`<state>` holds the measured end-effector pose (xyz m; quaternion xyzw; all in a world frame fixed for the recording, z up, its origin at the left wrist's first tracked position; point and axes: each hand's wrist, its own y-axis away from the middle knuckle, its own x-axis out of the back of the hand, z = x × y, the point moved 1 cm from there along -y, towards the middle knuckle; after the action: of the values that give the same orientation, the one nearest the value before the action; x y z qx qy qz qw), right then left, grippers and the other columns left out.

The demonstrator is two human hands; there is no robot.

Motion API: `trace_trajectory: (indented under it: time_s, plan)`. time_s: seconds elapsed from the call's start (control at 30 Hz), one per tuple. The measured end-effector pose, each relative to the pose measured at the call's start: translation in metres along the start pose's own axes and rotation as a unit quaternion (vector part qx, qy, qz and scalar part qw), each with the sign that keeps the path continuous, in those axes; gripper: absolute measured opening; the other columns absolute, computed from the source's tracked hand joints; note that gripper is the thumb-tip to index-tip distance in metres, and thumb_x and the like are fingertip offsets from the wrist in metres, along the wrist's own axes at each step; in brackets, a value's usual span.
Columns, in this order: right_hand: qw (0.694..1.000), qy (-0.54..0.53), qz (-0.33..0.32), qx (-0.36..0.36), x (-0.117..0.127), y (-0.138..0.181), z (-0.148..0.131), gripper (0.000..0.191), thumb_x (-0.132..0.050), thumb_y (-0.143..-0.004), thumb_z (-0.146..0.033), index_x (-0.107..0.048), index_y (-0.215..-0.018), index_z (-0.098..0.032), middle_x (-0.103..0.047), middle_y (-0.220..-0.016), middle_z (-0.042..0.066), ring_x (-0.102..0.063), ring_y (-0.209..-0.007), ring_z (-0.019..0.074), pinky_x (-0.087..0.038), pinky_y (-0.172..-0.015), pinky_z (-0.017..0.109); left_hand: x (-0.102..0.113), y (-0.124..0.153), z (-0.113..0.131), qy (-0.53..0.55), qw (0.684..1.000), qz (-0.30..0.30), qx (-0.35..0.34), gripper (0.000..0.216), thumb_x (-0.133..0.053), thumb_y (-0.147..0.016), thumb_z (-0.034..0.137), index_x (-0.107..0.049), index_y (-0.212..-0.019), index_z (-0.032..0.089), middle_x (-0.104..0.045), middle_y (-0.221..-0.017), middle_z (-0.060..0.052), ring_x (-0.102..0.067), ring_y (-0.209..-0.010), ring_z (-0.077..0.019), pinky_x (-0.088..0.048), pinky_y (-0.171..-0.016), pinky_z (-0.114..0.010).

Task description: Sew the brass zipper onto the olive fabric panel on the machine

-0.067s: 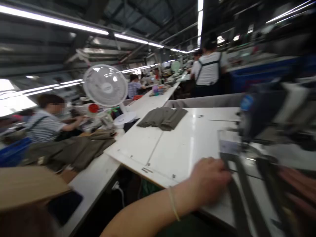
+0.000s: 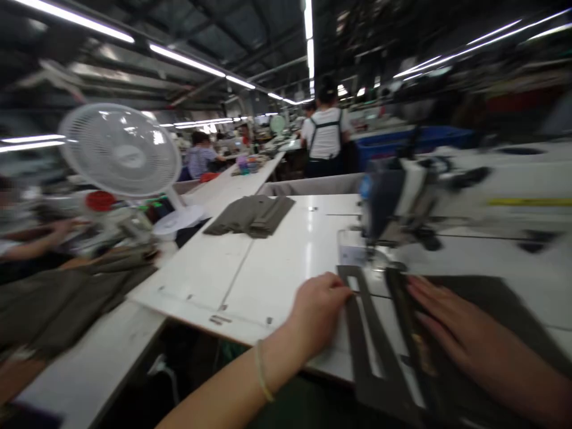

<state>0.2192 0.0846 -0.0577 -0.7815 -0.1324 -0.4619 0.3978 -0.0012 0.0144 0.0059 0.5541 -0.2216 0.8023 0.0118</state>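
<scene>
My left hand (image 2: 318,313), with a pale band on its wrist, has its fingers closed at the upper left edge of a dark olive fabric piece (image 2: 379,363) with long slits in it. My right hand (image 2: 469,336) lies flat, fingers stretched out, on a wider dark fabric panel (image 2: 487,292). Along its fingertips runs a narrow dark strip (image 2: 404,316) with a small brassy bit, perhaps a zipper. Both fabrics reach up to the needle area of a sewing machine (image 2: 386,202), just beyond my hands. The exact needle point is blurred.
A folded stack of olive fabric (image 2: 252,215) lies on the white tabletop (image 2: 268,274). Left of it stand a white fan (image 2: 123,152) and more olive cloth (image 2: 67,292). A blue bin (image 2: 415,143) is behind the machine. Co-workers sit at left and stand farther back (image 2: 326,134).
The view has swung to the right, so the table, fan and fabric stack sit farther left. More of the sewing machine and my right hand shows. Both hands stay at the fabric.
</scene>
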Motion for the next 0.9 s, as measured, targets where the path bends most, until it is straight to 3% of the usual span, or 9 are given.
trace_trajectory:
  time_s: [0.07,0.17,0.23,0.3,0.43,0.73,0.9]
  plan:
    - [0.998,0.058,-0.024,0.015,0.017,0.007,0.003,0.043,-0.03,-0.092,-0.031,-0.051,-0.124,-0.012,-0.049,-0.13,0.016,-0.045,-0.121,0.0264,-0.04,-0.099,0.048,0.001,-0.006,-0.006,0.082,0.991,0.103,-0.001,0.03,-0.041,-0.087,0.011,-0.06,-0.108,0.02,-0.064,-0.106,-0.006,-0.062,-0.093,-0.0172,-0.052,-0.083,-0.028]
    - [0.992,0.112,-0.051,0.0,0.02,-0.002,-0.003,0.043,-0.03,-0.091,-0.022,-0.049,-0.126,-0.005,-0.045,-0.133,0.017,-0.04,-0.125,0.025,-0.037,-0.102,0.046,-0.003,-0.017,-0.002,0.099,0.976,0.179,-0.075,0.032,-0.042,-0.087,0.01,-0.056,-0.114,0.02,-0.062,-0.113,-0.007,-0.061,-0.1,-0.0187,-0.051,-0.087,-0.03]
    - [0.992,0.116,-0.06,-0.005,0.019,-0.008,-0.009,0.044,-0.031,-0.089,-0.02,-0.047,-0.127,-0.003,-0.043,-0.134,0.018,-0.038,-0.126,0.0249,-0.036,-0.102,0.046,-0.01,-0.025,0.009,0.057,0.98,0.15,-0.121,0.032,-0.042,-0.086,0.009,-0.057,-0.113,0.017,-0.062,-0.115,-0.01,-0.06,-0.102,-0.0216,-0.051,-0.089,-0.034]
    - [0.993,0.106,-0.061,-0.001,0.021,-0.009,-0.012,0.044,-0.031,-0.088,-0.017,-0.045,-0.128,-0.004,-0.042,-0.135,0.018,-0.037,-0.127,0.0245,-0.036,-0.102,0.046,-0.02,-0.035,0.02,0.015,0.985,0.08,-0.151,0.03,-0.043,-0.084,0.007,-0.059,-0.109,0.013,-0.061,-0.114,-0.013,-0.06,-0.103,-0.0245,-0.051,-0.089,-0.037]
    - [0.995,0.09,-0.048,0.008,0.021,-0.004,-0.009,0.045,-0.032,-0.088,-0.016,-0.043,-0.131,-0.007,-0.043,-0.135,0.017,-0.037,-0.127,0.0236,-0.037,-0.101,0.046,-0.039,-0.048,0.024,-0.011,0.985,-0.027,-0.172,0.027,-0.05,-0.08,0.004,-0.06,-0.104,0.007,-0.06,-0.114,-0.017,-0.059,-0.105,-0.0262,-0.05,-0.092,-0.038]
    - [0.996,0.09,0.019,0.02,0.013,0.0,-0.004,0.053,-0.034,-0.087,-0.013,-0.029,-0.139,-0.011,-0.046,-0.134,0.015,-0.042,-0.124,0.0214,-0.042,-0.098,0.044,-0.043,-0.052,0.018,-0.031,0.982,-0.051,-0.181,0.017,-0.05,-0.085,0.008,-0.058,-0.1,0.008,-0.054,-0.123,-0.017,-0.05,-0.117,-0.0244,-0.042,-0.101,-0.039]
    - [0.994,0.105,0.032,0.0,0.014,-0.003,-0.007,0.051,-0.036,-0.09,-0.02,-0.028,-0.14,-0.016,-0.046,-0.134,0.011,-0.042,-0.123,0.0206,-0.044,-0.096,0.042,-0.045,-0.06,0.018,-0.051,0.977,-0.05,-0.202,0.014,-0.044,-0.088,0.01,-0.058,-0.093,0.009,-0.054,-0.121,-0.018,-0.05,-0.117,-0.0239,-0.04,-0.103,-0.04]
